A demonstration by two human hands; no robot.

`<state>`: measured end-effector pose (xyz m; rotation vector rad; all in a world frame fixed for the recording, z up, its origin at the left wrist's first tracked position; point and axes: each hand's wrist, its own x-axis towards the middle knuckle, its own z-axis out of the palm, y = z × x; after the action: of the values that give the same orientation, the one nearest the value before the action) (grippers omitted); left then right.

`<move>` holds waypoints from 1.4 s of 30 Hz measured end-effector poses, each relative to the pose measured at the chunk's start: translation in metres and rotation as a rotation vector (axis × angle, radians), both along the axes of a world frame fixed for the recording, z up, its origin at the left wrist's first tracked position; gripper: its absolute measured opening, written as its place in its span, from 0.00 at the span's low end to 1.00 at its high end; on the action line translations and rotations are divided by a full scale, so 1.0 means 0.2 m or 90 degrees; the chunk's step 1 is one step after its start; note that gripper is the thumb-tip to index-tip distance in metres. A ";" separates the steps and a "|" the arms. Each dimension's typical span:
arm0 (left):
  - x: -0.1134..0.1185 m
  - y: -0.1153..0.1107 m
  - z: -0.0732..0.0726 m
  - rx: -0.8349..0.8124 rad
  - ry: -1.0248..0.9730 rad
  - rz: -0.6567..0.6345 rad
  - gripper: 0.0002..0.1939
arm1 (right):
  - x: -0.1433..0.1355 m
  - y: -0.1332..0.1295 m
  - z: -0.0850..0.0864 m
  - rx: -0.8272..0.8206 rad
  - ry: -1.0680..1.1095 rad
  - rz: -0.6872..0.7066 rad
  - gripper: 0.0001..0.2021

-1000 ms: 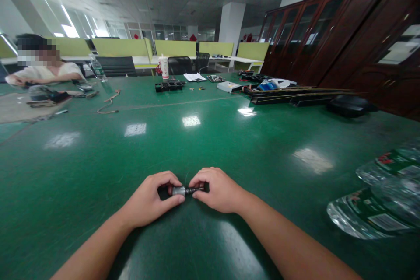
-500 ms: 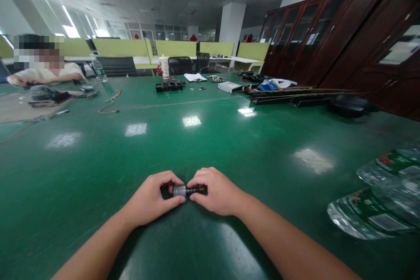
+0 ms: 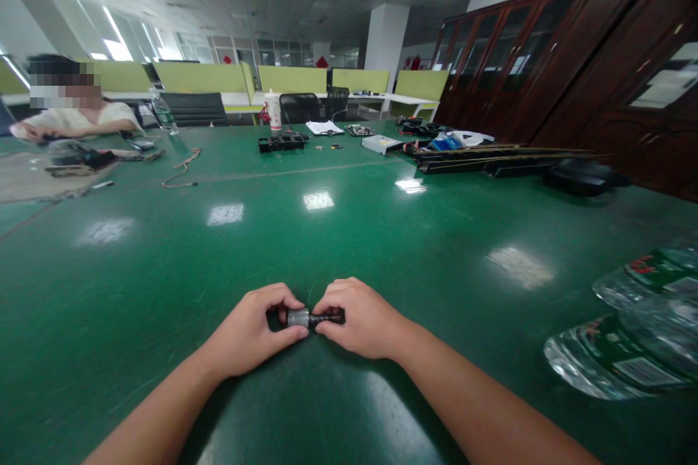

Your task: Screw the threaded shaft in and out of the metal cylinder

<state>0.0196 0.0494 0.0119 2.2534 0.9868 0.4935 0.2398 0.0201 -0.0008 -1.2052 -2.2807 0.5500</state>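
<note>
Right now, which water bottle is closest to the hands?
The front green-labelled water bottle at the right edge. It reaches nearer the right hand than the bottle behind it; the far bottle is across the table, near another person.

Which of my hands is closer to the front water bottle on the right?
Right. Your right hand is left of the front water bottle, not touching it; your left hand is farther left, beyond the right hand.

The left hand (image 3: 248, 332) and right hand (image 3: 363, 318) are bare, their bare forearms (image 3: 158, 407) tapering toward the wrists (image 3: 210, 362).
</note>
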 end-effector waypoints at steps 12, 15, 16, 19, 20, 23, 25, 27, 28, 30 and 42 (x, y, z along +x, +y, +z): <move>-0.01 0.00 0.00 -0.006 0.001 0.000 0.08 | 0.02 0.00 0.01 0.014 -0.002 0.019 0.05; 0.00 0.00 0.00 -0.009 0.000 -0.002 0.08 | 0.03 0.00 0.02 0.008 -0.006 0.013 0.05; 0.00 0.00 0.00 -0.009 0.000 -0.001 0.08 | 0.03 0.00 0.02 0.005 -0.009 0.010 0.05; 0.00 0.00 0.00 -0.009 0.001 0.001 0.08 | 0.03 0.00 0.03 -0.006 -0.014 0.006 0.06; 0.00 0.00 0.00 -0.009 0.001 0.003 0.08 | 0.03 0.00 0.03 -0.008 -0.014 0.005 0.06; 0.01 0.00 0.01 -0.009 0.000 0.003 0.07 | 0.04 0.00 0.03 -0.014 -0.015 -0.001 0.06; 0.01 0.00 0.01 -0.006 0.002 0.001 0.07 | 0.04 0.00 0.04 -0.019 -0.017 -0.007 0.05; 0.01 0.00 0.01 -0.003 0.003 0.002 0.08 | 0.04 0.00 0.04 -0.024 -0.018 -0.010 0.05; 0.01 0.00 0.01 -0.003 0.003 0.003 0.08 | 0.05 0.00 0.04 -0.025 -0.017 -0.011 0.05; 0.00 0.00 0.01 -0.006 0.001 0.005 0.08 | 0.05 0.00 0.04 -0.027 -0.014 -0.012 0.05; 0.00 0.00 0.00 -0.011 0.001 0.006 0.08 | 0.09 0.01 0.03 -0.032 -0.036 -0.012 0.05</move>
<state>0.0206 0.0491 0.0115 2.2347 0.9992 0.4865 0.2578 0.0229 0.0059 -1.2807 -2.3121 0.5761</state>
